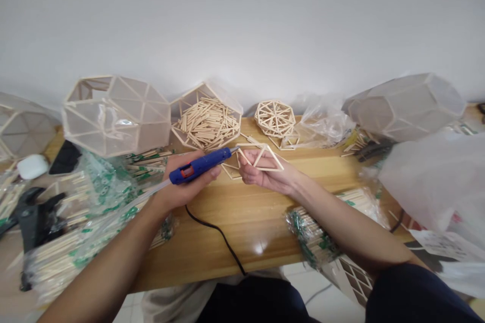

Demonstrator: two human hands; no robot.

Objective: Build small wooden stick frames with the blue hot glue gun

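My left hand is closed around a blue hot glue gun, whose nozzle points right at a small frame of wooden sticks. My right hand pinches that frame, a flat piece of joined triangles, just above the wooden table. The gun's black cord trails off the table's front edge toward my lap. A clear glue stick juts out of the back of the gun.
A stick-framed bowl full of loose sticks and an octagonal stick lattice sit behind my hands. Large faceted lampshade frames stand left and right. Bagged stick packs, plastic bags and a black tool crowd the sides.
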